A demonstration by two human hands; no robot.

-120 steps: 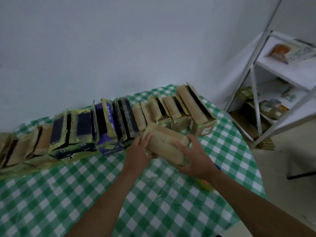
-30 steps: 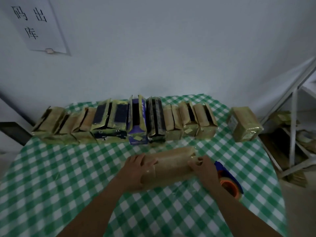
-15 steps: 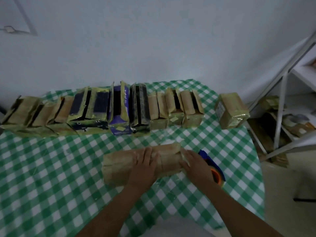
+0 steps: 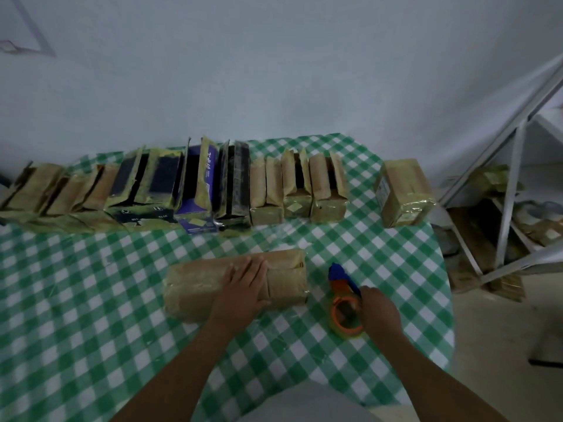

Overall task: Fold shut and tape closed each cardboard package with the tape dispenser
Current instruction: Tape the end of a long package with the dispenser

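Two hands show on my feed: the left hand (image 4: 243, 284) lies flat, fingers straight and together, pressing the brown cardboard package (image 4: 195, 284) on the checked tablecloth (image 4: 91, 300). The right hand (image 4: 379, 313) rests on the tape dispenser (image 4: 342, 284) just right of that package; I cannot tell whether its fingers grip it.

matt brown cardboard is seen on the package (image 4: 195, 284) at 6 o'clock. glossy tape film is wrapped over the sealed package (image 4: 405, 193) at 2 o'clock. smooth blue and orange plastic forms the tape dispenser (image 4: 344, 296). the checked tablecloth (image 4: 91, 300) looks slick, and the shelf frame (image 4: 513, 178) is painted metal.
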